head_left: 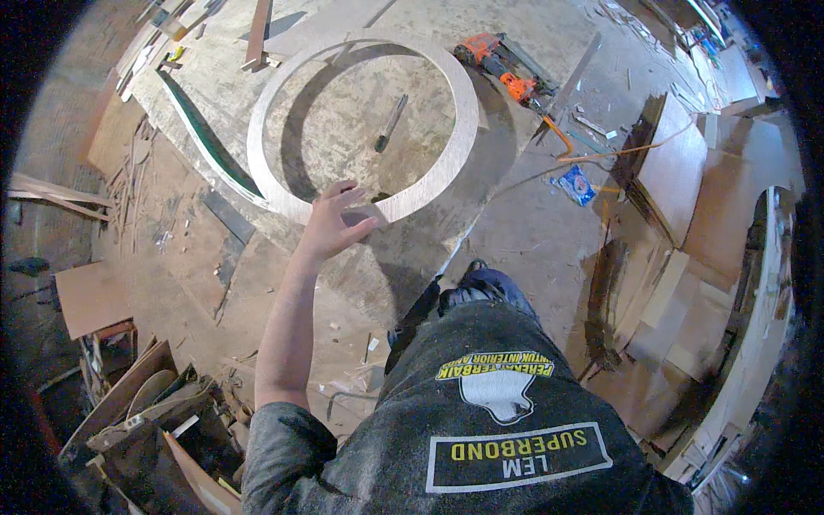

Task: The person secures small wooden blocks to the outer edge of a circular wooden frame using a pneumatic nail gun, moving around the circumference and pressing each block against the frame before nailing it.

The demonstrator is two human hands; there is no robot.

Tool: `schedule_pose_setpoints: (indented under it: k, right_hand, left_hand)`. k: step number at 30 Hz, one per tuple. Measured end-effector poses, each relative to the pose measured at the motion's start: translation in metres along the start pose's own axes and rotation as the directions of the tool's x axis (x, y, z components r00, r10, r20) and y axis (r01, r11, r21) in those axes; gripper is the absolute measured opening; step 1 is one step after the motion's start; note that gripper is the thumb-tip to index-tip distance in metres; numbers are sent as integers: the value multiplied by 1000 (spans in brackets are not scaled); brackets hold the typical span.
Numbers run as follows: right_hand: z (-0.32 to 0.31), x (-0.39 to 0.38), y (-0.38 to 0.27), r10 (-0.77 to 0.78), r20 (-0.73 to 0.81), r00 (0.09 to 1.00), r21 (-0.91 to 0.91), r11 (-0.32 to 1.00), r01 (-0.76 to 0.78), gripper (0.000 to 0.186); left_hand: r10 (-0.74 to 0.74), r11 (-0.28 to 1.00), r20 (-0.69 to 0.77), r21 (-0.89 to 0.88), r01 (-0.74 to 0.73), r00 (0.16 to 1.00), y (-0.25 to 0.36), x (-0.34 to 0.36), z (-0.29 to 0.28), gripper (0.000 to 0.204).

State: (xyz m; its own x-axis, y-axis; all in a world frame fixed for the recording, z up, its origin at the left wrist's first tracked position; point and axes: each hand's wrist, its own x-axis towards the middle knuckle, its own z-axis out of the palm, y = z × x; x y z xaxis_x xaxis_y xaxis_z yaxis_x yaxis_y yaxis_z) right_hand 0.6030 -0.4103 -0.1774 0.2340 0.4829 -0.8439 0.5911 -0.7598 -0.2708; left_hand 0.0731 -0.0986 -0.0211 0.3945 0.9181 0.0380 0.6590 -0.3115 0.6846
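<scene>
The pale wooden ring [464, 116] lies on the floor, its near edge under the left hand [330, 221], whose thumb and fingers are spread; whether they grip, I cannot tell. The right hand is out of sight, its state unknown. Beyond the left hand, inside the ring, rests a slim tool [392, 123]; farther right, an orange power tool [518, 86].

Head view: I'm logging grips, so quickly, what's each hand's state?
Left hand: open, at the near edge of the pale ring; contact unclear.
Right hand: not in view.
</scene>
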Motion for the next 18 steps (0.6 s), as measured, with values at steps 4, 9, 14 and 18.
schedule_pose_setpoints:
  k: [4,9,14,18]
  right_hand:
    - [-12,-23,6,28,-23,999,-40,999,-29,24]
    - [-31,-46,16,63,-4,998,-99,993,-63,23]
    - [-67,-43,27,91,57,994,-163,983,-81,23]
    - [-112,-26,31,102,136,985,-248,966,-66,23]
  left_hand:
    - [-5,1000,-11,-31,5,1000,-6,-1,3,71]
    - [-39,997,-34,-70,36,999,-4,-8,10,69]
    - [-55,998,-31,33,56,998,3,-7,6,67]
    - [-93,989,-100,-127,80,991,-1,-4,9,59]
